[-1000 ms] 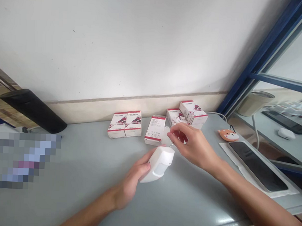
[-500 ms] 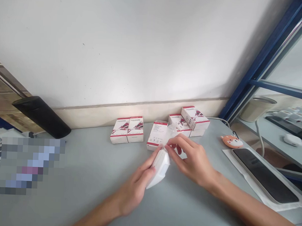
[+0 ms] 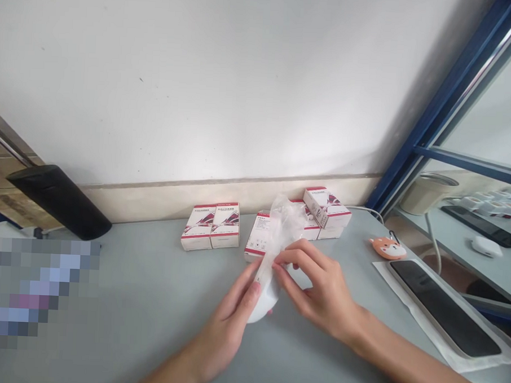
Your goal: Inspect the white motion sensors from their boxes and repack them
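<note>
In the middle of the head view, my left hand [image 3: 233,309] is closed round a smooth white detector [image 3: 264,305], gripping it from the left side. A crumpled clear plastic bag [image 3: 285,218] covers the detector's upper end and sticks up beyond it. With thumb and forefinger, my right hand [image 3: 319,284] pinches the bag close to the detector's upper right edge. Just behind the bag, a white and red box [image 3: 257,237] lies with its text side up, partly hidden.
Two more boxes [image 3: 211,226] sit side by side to the left, and stacked boxes [image 3: 328,209] stand at the back right. A phone [image 3: 445,307] lies on white paper at right, near an orange animal-face case [image 3: 387,248]. A black padded armrest [image 3: 60,200] juts in at left.
My left hand has turned the detector, and more of the plastic bag now stands up above it. My right hand has moved slightly down, still pinching. The whole view has shifted a little.
</note>
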Motion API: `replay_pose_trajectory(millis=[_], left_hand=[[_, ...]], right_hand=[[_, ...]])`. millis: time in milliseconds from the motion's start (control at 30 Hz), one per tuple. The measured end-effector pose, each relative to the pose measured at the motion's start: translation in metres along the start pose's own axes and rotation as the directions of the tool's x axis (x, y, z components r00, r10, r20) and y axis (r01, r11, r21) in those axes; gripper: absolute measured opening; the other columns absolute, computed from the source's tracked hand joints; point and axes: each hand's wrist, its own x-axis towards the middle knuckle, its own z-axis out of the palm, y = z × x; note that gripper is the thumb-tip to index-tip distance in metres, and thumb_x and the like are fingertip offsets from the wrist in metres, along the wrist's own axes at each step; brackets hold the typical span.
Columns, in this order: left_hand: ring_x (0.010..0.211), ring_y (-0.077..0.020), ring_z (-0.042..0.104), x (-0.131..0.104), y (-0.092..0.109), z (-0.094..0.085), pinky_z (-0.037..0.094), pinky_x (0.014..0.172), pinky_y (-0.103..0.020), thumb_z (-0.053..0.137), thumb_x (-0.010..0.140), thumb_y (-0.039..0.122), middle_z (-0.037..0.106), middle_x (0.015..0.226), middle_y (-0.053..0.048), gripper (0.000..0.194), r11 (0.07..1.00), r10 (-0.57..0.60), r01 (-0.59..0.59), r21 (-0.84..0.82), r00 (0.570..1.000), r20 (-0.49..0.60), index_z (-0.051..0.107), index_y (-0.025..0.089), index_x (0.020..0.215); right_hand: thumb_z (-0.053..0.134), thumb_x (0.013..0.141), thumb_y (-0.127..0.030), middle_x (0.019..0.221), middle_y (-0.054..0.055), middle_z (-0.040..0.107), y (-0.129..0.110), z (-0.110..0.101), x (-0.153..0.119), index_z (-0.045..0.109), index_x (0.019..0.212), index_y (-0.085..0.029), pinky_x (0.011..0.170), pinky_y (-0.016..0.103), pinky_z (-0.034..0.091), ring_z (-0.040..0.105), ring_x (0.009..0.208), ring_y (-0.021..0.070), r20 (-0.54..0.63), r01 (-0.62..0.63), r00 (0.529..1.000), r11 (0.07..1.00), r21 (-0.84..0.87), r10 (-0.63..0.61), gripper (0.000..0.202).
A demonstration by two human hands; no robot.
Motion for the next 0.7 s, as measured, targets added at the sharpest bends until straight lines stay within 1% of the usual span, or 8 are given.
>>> replay_pose_trajectory(millis=[67,167,300,367,433,533,600,700], left_hand=[[0.113,-0.0266,0.067,0.001,0.001,-0.001,0.049,0.109,-0.042,0.048,0.100,0.072,0.062,0.145,-0.007,0.068,0.999,-0.025,0.023,-0.045,0.999,-0.041,0.042,0.038,0.159],[0.105,-0.0251,0.069,0.005,-0.001,-0.003,0.049,0.102,-0.041,0.051,0.101,0.069,0.070,0.125,-0.006,0.066,0.993,-0.028,0.019,-0.121,0.997,-0.075,0.037,0.037,0.157],[0.093,-0.0200,0.066,0.010,-0.005,-0.007,0.048,0.083,-0.033,0.053,0.103,0.062,0.069,0.103,-0.002,0.047,0.959,0.026,-0.038,-0.282,0.999,-0.046,0.046,0.034,0.140],[0.091,-0.0193,0.065,0.011,-0.004,-0.009,0.047,0.079,-0.032,0.051,0.105,0.058,0.069,0.102,-0.002,0.037,0.935,0.054,-0.049,-0.352,0.999,0.003,0.050,0.031,0.131],[0.095,-0.0217,0.068,0.011,0.000,-0.011,0.046,0.082,-0.034,0.049,0.107,0.054,0.070,0.110,-0.004,0.034,0.923,0.080,-0.057,-0.381,0.996,0.044,0.051,0.029,0.129],[0.102,-0.0271,0.071,0.010,0.004,-0.014,0.046,0.085,-0.037,0.050,0.106,0.052,0.071,0.122,-0.007,0.036,0.921,0.104,-0.072,-0.383,0.993,0.063,0.051,0.029,0.133],[0.106,-0.0285,0.071,0.012,0.003,-0.017,0.046,0.087,-0.038,0.053,0.105,0.052,0.071,0.126,-0.008,0.037,0.929,0.102,-0.072,-0.364,0.993,0.065,0.051,0.029,0.134],[0.107,-0.0266,0.069,0.017,-0.003,-0.021,0.048,0.093,-0.040,0.056,0.104,0.052,0.073,0.127,-0.006,0.038,0.950,0.106,-0.082,-0.303,0.992,0.063,0.053,0.031,0.135]], right_hand=[[0.061,0.103,-0.017,0.096,0.002,0.069,0.001,0.001,0.000,0.064,0.108,-0.024,0.068,0.026,0.050,0.065,0.078,0.0143,0.031,0.021,0.999,1.000,0.011,-0.021,0.010],[0.060,0.103,-0.016,0.098,0.003,0.071,0.004,0.002,0.001,0.064,0.112,-0.024,0.072,0.027,0.052,0.067,0.084,0.0155,0.084,0.092,0.992,0.994,0.059,-0.097,0.012],[0.060,0.104,-0.019,0.098,0.003,0.072,0.002,0.004,0.001,0.064,0.110,-0.024,0.075,0.029,0.051,0.065,0.084,0.0159,0.144,0.136,0.977,0.979,0.151,-0.158,0.008],[0.058,0.104,-0.022,0.091,0.001,0.069,0.000,0.005,0.001,0.061,0.102,-0.024,0.073,0.028,0.050,0.063,0.079,0.0147,0.146,0.003,0.989,0.976,0.218,-0.035,0.004],[0.055,0.106,-0.029,0.082,-0.001,0.065,-0.001,0.006,0.001,0.056,0.092,-0.023,0.068,0.028,0.047,0.059,0.072,0.0139,0.127,-0.234,0.970,0.933,0.274,0.207,0.015],[0.060,0.104,-0.049,0.093,0.001,0.064,0.003,0.004,0.005,0.053,0.100,-0.024,0.063,0.028,0.045,0.056,0.073,0.0142,0.197,-0.528,0.849,0.762,0.374,0.491,0.026],[0.063,0.101,-0.058,0.104,0.003,0.065,0.009,0.002,0.009,0.055,0.117,-0.025,0.064,0.028,0.045,0.056,0.076,0.0144,0.348,-0.608,0.794,0.645,0.464,0.499,0.038],[0.058,0.102,-0.062,0.099,0.003,0.066,0.016,-0.001,0.013,0.059,0.126,-0.023,0.064,0.029,0.042,0.056,0.075,0.0151,0.562,-0.633,0.762,0.549,0.545,0.321,0.046]])
